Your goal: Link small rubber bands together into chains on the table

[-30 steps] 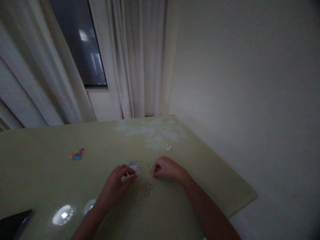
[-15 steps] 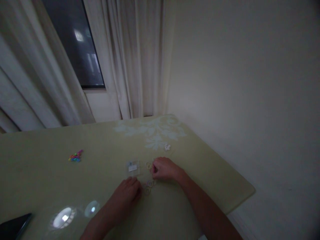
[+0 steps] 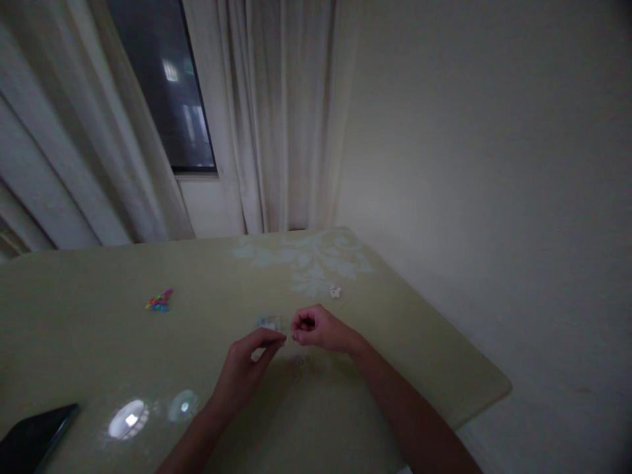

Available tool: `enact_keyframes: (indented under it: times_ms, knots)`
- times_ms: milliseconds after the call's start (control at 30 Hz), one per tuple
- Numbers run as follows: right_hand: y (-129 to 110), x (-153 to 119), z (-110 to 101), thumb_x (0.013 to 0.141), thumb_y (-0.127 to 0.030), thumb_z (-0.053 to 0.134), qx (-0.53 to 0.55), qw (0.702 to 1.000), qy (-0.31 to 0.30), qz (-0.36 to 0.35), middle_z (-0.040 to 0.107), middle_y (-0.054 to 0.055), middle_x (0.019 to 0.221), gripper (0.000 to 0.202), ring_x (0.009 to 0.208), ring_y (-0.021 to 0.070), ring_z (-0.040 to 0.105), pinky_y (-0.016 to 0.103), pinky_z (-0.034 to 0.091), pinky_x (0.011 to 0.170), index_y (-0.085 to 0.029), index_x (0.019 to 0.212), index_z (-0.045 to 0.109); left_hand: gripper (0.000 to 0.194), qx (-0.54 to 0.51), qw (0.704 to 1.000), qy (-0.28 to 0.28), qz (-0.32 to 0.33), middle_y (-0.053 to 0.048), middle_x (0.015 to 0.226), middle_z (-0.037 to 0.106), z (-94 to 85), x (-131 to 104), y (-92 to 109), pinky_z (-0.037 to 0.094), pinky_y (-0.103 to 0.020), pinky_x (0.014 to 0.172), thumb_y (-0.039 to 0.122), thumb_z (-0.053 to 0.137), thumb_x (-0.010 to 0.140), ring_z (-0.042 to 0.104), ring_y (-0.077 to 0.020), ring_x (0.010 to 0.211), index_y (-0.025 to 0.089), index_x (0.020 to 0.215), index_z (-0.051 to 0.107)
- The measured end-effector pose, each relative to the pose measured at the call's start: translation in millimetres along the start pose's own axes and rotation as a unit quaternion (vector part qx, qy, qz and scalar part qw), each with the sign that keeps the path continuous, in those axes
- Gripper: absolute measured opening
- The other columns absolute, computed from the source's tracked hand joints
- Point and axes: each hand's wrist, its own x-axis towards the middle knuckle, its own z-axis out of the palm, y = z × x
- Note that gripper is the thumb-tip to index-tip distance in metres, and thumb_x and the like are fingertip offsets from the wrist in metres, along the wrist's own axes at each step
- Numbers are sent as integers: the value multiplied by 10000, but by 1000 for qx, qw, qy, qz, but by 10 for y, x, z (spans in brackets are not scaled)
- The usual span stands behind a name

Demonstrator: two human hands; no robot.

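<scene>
My left hand (image 3: 249, 362) is raised over the table, thumb and fingertips pinched on something too small to name. Facing it, my right hand (image 3: 318, 327) is also in a pinch, with a tiny pale thing between the two sets of fingertips that I cannot make out. Behind my left fingertips lies a small clear packet (image 3: 270, 322), partly covered by that hand. Several small pale rings (image 3: 300, 361) rest on the table below my hands, blurred.
A pile of small coloured pieces (image 3: 159, 301) lies at the left of the table (image 3: 99, 342). Small white pieces (image 3: 335, 291) sit beyond my right hand. A dark flat object (image 3: 37, 438) is at the lower left. Wall and curtains stand behind.
My left hand has risen from the table and turned into a pinch. My right hand has moved slightly up, its fingertips now facing the left ones. The view has shifted slightly.
</scene>
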Motion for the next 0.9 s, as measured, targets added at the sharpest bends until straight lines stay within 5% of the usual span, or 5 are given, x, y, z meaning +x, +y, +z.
enact_keyframes:
  times_ms: [400, 567, 733, 900]
  knots:
    - [56, 68, 187, 744, -439, 824, 62, 998, 12, -10, 466, -62, 620, 324, 578, 84, 350, 237, 249, 537, -144, 786, 695, 145, -4, 989, 82, 123, -32, 928, 837, 8, 27, -4, 635, -225, 743, 267, 702, 947, 798, -169, 805, 279, 1007, 833]
    - [37, 69, 103, 793, -485, 794, 50, 998, 21, -23, 554, -33, 660, 346, 600, 102, 433, 239, 320, 571, -147, 833, 733, 120, -7, 995, 77, 67, -38, 921, 824, 8, 22, 48, 636, -241, 743, 293, 707, 936, 792, -178, 811, 260, 965, 819]
    - [99, 104, -168, 851, -240, 741, -161, 968, 192, 13, 646, 4, 719, 111, 650, 125, 529, 243, 364, 613, -133, 868, 768, 149, -49, 995, 79, -30, -37, 933, 844, 21, 8, 10, 652, -263, 747, 339, 716, 909, 816, -199, 805, 247, 996, 794]
    - [195, 101, -246, 816, -170, 771, -335, 924, 162, 89, 721, 30, 753, 60, 675, 134, 611, 234, 373, 611, -162, 863, 806, 156, -47, 992, 111, -48, -41, 896, 841, -24, 31, -41, 644, -260, 732, 362, 730, 882, 810, -201, 793, 235, 945, 797]
